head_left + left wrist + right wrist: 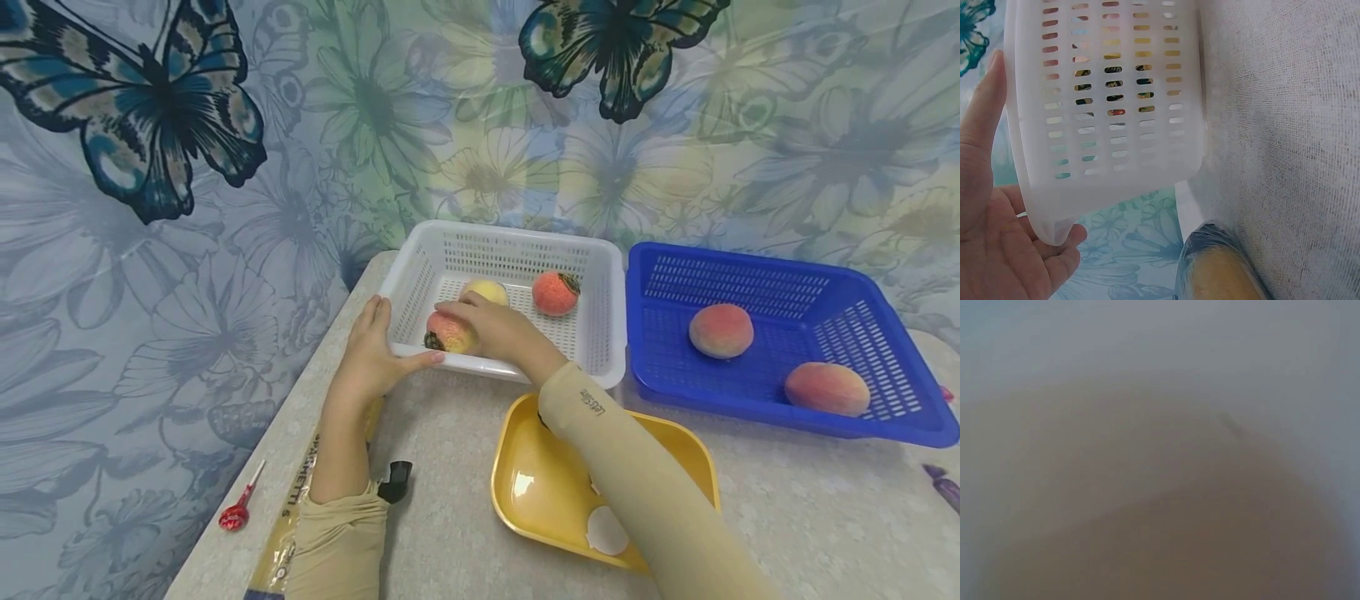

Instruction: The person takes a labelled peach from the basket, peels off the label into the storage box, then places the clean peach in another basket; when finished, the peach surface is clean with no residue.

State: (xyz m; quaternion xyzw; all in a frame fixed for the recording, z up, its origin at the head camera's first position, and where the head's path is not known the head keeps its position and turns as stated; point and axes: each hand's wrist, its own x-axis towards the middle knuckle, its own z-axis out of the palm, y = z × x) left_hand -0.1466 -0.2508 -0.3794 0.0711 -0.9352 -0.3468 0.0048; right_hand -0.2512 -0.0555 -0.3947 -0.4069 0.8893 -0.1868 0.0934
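The right hand point(498, 329) curls round one red-yellow fruit point(450, 333), at eight o'clock among three in the white basket point(606, 317), whose rim the left hand point(367, 350) grips; a blue basket point(750, 404) at three o'clock from it holds two peaches point(721, 331).

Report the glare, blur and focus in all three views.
Head view: mostly sharp, with a bright glare patch inside the glossy yellow rounded-rectangular tray; left wrist view: no strong glare, the slots of the white perforated plastic basket clearly legible; right wrist view: dim and heavily blurred, just soft tan and grey areas, nothing in it identifiable.
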